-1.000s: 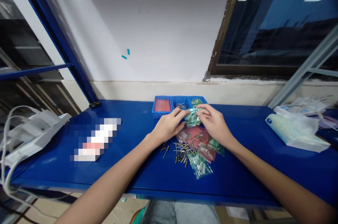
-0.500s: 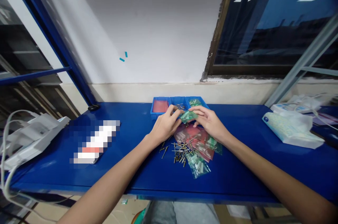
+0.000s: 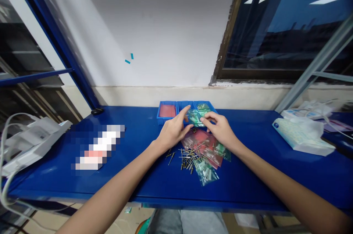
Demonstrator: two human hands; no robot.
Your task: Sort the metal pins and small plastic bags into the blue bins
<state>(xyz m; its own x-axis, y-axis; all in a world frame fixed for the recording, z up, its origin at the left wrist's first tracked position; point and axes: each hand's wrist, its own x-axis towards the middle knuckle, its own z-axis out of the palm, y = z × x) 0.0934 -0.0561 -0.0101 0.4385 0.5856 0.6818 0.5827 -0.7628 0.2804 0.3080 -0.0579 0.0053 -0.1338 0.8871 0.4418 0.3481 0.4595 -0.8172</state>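
A small clear green bag (image 3: 196, 117) with pale pieces in it hangs between my hands, in front of the blue bins (image 3: 166, 118). My right hand (image 3: 220, 127) pinches its right side between thumb and fingers. My left hand (image 3: 173, 131) is at the bag's left, thumb and fingers spread apart. Below them lie red bags (image 3: 202, 138), a loose heap of metal pins (image 3: 188, 158) and another green bag (image 3: 206, 173) on the blue table (image 3: 154, 184). The left bin holds red bags (image 3: 167, 110), the right one green bags (image 3: 203, 107).
White power strips with cables (image 3: 38, 142) are at the left, beside a pixelated object (image 3: 102, 147). A tissue pack (image 3: 303, 136) lies at the right. A small black object (image 3: 97, 111) sits by the back left edge.
My left hand has opened, its fingers parting from the green bag. The bag now shows flatter and wider, gripped by my right hand. The things on the table have stayed put.
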